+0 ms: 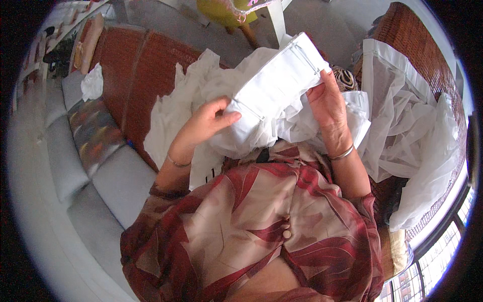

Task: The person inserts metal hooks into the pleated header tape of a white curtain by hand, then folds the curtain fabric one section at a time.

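Observation:
A white curtain heading band (277, 81) is stretched out flat in front of me, with thin metal curtain hooks near both of its ends. My left hand (211, 119) holds the band's lower left end between thumb and fingers. At the upper right end, beside a hook (315, 66), my right hand (328, 94) grips the edge. Gathered sheer white fabric (196, 90) hangs from the band and lies bunched over my lap. Part of the fingers of both hands is hidden behind the band.
Another sheer white curtain (400, 128) is draped over a woven wicker seat (411, 41) on the right. On the left are grey cushions (117, 188), a reddish-brown surface (151, 68) and a small crumpled white item (92, 83). A yellow seat (215, 13) stands at the top.

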Available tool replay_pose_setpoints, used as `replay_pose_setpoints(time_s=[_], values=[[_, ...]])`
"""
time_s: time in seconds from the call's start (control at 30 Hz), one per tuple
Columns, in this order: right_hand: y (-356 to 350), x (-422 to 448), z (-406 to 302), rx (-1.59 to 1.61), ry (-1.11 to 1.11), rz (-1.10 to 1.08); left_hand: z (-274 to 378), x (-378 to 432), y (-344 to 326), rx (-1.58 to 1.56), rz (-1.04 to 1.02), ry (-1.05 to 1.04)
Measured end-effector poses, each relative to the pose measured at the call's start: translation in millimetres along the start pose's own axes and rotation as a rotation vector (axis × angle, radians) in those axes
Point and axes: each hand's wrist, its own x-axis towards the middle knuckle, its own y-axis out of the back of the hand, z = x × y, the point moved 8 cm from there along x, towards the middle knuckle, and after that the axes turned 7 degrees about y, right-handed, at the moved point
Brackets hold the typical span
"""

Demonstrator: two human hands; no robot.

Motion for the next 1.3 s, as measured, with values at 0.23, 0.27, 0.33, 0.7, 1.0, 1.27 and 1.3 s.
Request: replay_pose_setpoints(time_s=[0.23,0.27,0.33,0.7,1.0,1.27,1.3], values=[[10,7,4,0.064,0.002,0.049,50,1,10,0.053,0.317,-0.243],[8,5,3,0.081,0.009,0.036,56,3,6,0.068,0.286,-0.255],[16,7,4,0.099,-0.007,0.043,59,5,4,0.074,0.244,-0.284],[-5,1,3,0.122,-0.055,-0.091,99,36,10,0.573,0.378,-0.364],[-18,-8,3,0.033,-0.051,-0.042,116,48,-3,0.271,0.067,-0.326],[-9,-9,8,-0.058,-0.051,-0.041,106,51,-7,0.141,0.064,-0.32],[-14,-11,9,-0.068,-0.044,-0.063,113,47,-8,0.101,0.077,-0.356]])
